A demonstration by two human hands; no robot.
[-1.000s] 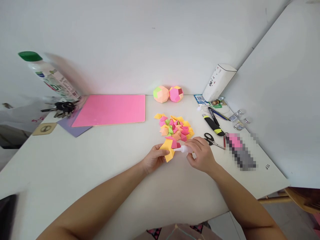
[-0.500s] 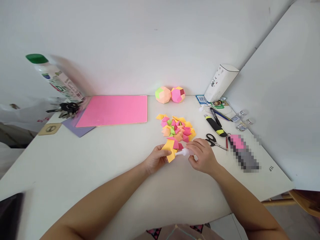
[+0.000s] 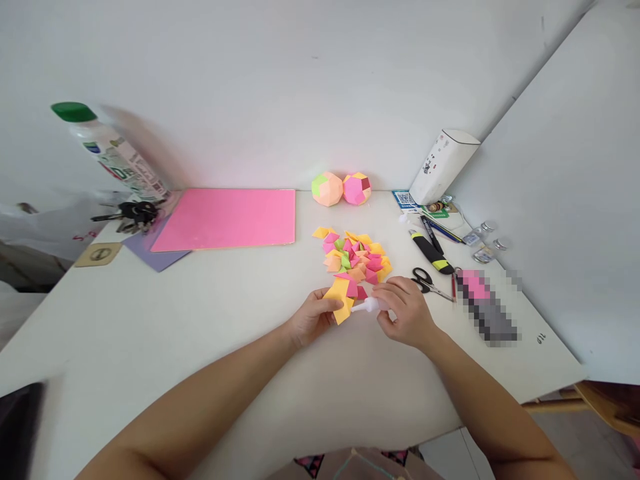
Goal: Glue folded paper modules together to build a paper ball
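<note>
My left hand (image 3: 313,317) is closed on a folded paper piece (image 3: 341,297), yellow with a pink part, held just above the white table (image 3: 200,320). My right hand (image 3: 407,310) grips a small white glue bottle (image 3: 367,306) whose nozzle points left and touches the paper piece. Just behind both hands lies a pile of folded paper units (image 3: 355,257) in yellow, pink, orange and green. Two finished paper balls (image 3: 341,189) sit by the wall.
Scissors (image 3: 427,281), a black-and-yellow utility knife (image 3: 430,251), pens and small vials lie to the right. A white box (image 3: 440,167) leans in the corner. A pink sheet (image 3: 227,219), keys (image 3: 133,215) and a green-capped bottle (image 3: 110,157) are at left.
The glue nozzle has come in against the paper piece in my left hand. The view has shifted slightly; both hands stay in place.
</note>
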